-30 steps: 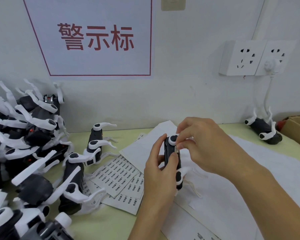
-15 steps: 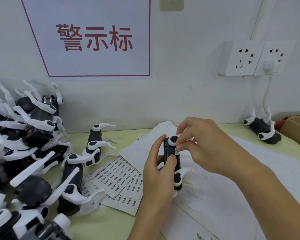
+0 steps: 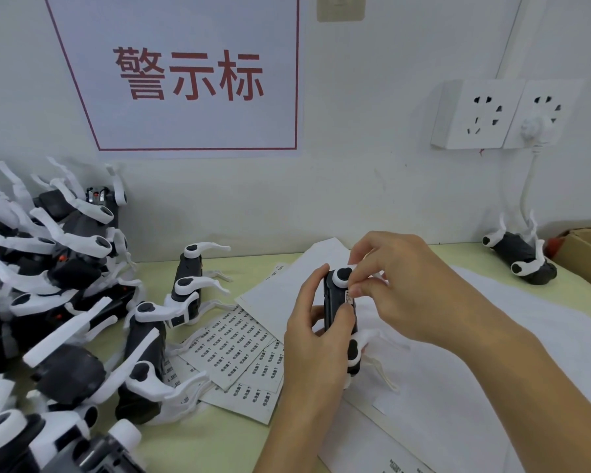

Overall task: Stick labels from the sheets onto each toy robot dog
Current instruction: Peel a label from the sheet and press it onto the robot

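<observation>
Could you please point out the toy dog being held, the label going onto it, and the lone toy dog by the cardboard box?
Held toy dog (image 3: 338, 312): head view, on its black body.
Label (image 3: 348, 298): head view, on its printed face.
Lone toy dog (image 3: 516, 252): head view, on its black body.

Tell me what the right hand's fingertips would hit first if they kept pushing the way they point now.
The right hand points left and slightly down, fingertips at the small label on the held toy dog. They would likely meet that label and the dog's black body at once; the left hand backs it.
</observation>
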